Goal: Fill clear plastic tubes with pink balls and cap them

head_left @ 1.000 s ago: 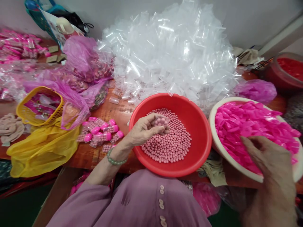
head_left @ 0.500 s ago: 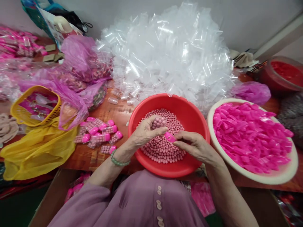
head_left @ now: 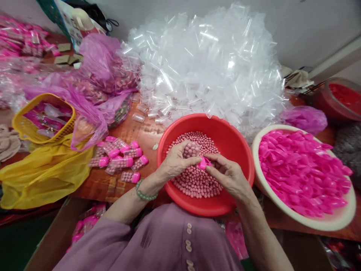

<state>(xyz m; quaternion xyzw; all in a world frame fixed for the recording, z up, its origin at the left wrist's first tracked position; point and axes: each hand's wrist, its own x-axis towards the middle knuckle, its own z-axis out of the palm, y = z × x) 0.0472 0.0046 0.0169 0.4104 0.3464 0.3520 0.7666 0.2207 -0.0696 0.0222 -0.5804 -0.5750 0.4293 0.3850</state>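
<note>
Over the red basin (head_left: 239, 150), my left hand (head_left: 176, 160) is closed around a small clear container (head_left: 191, 149) full of pink beads. My right hand (head_left: 227, 175) pinches a bright pink plastic cap (head_left: 203, 163) at the container's near end, close to my left thumb. Whether the cap is seated on the container I cannot tell. Loose pink beads (head_left: 197, 187) cover the basin's bottom below both hands. Left of the basin lie several bead-filled containers (head_left: 121, 162) with pink caps. To the right, a cream basin (head_left: 304, 224) is heaped with pink caps (head_left: 301, 173).
A tall pile of clear empty containers (head_left: 208, 67) stands behind the red basin. At the left are a yellow basket (head_left: 19, 126), a yellow bag (head_left: 47, 173) and purple plastic bags (head_left: 98, 56). A red-filled tub (head_left: 329, 98) stands at the far right.
The pink cap has turned in my right fingers and sits closer against the container. My left hand keeps its hold. The whole view has shifted slightly.
</note>
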